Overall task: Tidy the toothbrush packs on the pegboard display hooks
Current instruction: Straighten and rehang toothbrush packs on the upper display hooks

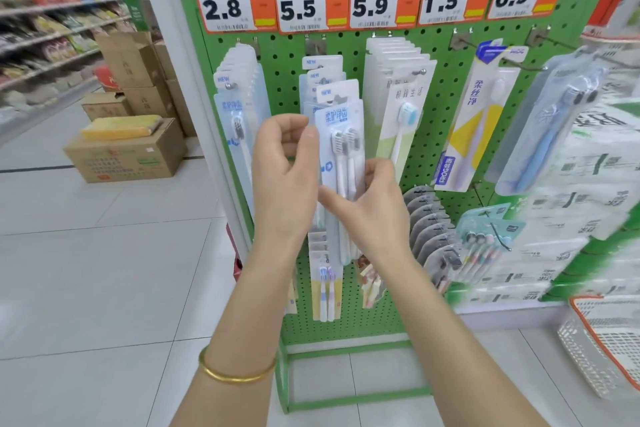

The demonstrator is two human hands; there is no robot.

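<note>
A green pegboard (446,87) carries hooks with toothbrush packs under price tags. On the second hook from the left hangs a stack of twin-brush packs; the front pack (341,128) is tilted out of line with those behind. My left hand (284,170) holds the stack's left edge with thumb and curled fingers. My right hand (367,204) grips the lower part of the packs from the right. Neighbouring hooks hold a single-brush stack (239,114) on the left and a white stack (398,94) on the right.
Cardboard boxes (128,149) stand on the tiled floor at the left beside stocked shelves (52,28). A white plastic basket (602,343) sits at the lower right. More packs hang on lower hooks (433,229), and tissue packs (595,191) are stacked at the right.
</note>
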